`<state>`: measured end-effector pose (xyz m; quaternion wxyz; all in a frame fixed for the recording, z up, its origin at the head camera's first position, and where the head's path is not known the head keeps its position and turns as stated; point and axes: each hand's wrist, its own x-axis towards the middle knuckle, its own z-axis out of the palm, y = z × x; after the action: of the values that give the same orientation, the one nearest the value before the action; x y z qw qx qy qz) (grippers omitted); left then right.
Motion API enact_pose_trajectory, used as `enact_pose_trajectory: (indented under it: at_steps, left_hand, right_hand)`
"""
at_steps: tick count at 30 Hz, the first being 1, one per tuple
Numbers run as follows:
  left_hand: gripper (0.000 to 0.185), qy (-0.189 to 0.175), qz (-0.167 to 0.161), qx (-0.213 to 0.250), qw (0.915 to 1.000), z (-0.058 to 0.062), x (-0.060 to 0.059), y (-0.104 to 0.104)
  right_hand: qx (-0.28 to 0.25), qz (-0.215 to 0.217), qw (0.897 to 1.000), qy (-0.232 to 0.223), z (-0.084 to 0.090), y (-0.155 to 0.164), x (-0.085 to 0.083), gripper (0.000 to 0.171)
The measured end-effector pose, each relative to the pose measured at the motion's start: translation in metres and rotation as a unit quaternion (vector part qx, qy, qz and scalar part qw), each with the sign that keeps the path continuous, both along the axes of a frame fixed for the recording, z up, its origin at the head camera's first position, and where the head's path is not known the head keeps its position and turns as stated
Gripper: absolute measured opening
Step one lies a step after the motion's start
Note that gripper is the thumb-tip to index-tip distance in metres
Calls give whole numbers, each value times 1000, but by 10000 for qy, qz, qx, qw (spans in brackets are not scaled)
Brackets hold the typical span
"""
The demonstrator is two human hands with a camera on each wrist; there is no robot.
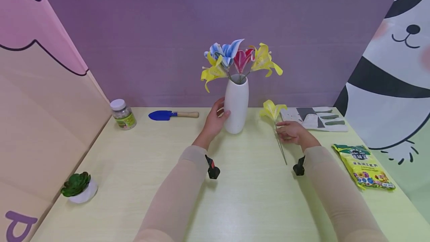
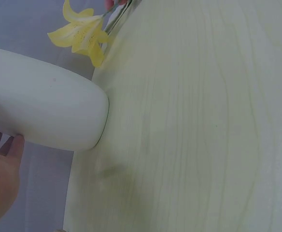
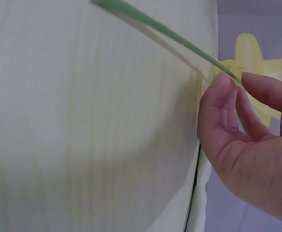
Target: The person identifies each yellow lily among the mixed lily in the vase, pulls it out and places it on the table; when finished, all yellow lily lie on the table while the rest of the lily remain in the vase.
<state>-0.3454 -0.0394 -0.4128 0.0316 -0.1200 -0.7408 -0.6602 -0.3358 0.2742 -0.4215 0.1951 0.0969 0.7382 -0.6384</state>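
Note:
A white vase (image 1: 236,104) stands upright near the back of the table, with two yellow lilies, a blue flower (image 1: 224,52) and a red flower (image 1: 242,61) in its mouth. My left hand (image 1: 216,117) holds the vase's left side, thumb at the front; in the left wrist view, fingertips (image 2: 16,145) meet its white wall. To the right of the vase, my right hand (image 1: 290,133) pinches the thin green stem (image 3: 170,35) of another yellow lily (image 1: 271,110). Its bloom points away from me and its stem end slants toward me, low over the table.
Behind the right hand lie grey-and-white gloves (image 1: 319,118), with a yellow packet (image 1: 366,167) at the right edge. On the left are a blue trowel (image 1: 164,115), a lidded jar (image 1: 123,115) and a potted succulent (image 1: 80,188). A purple backdrop closes off the back.

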Motion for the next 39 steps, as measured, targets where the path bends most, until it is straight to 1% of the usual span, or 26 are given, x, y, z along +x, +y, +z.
enact_pose_trajectory:
  at_steps: [4,11,16,20,22,24,26,29,32,35,39]
  left_hand:
    - [59,17,13,-3,10000,1,1,0]
    - [59,-7,36,7,10000,1,1,1]
    - [60,-45,25,-6,10000,1,1,1]
    - [60,-43,41,-37,10000,1,1,1]
    - [59,-39,62,-48,10000,1,1,1]
    - [59,-27,65,-30,10000,1,1,1]
    - [59,-17,33,36,10000,1,0,1]
    - [58,-13,-17,123,9999,1,1,1]
    - [58,-17,-23,143,9999,2,1,2]
    - [59,-107,-116,104,9998,15,12,0]
    - [60,-230,-261,81,9994,33,26,-3]
  right_hand:
    - [99,77,9999,91,7,4,3,45]
    - [604,169,9972,407,28,4,10,52]
    - [758,147,9923,964,42,-6,15,49]
    - [788,171,9858,1473,50,-24,16,45]
    - [742,176,9824,1704,54,-35,17,44]
    - [558,111,9793,1940,59,-48,17,43]
    - [266,-35,9759,2165,65,-61,17,41]
    - [-92,-384,9693,2426,75,-79,18,39]
    - [-278,-785,9617,2612,84,-95,17,38]
    - [-371,-1205,9505,2841,92,-108,14,38]
    - [-451,-1697,9281,3282,98,-123,9,34]
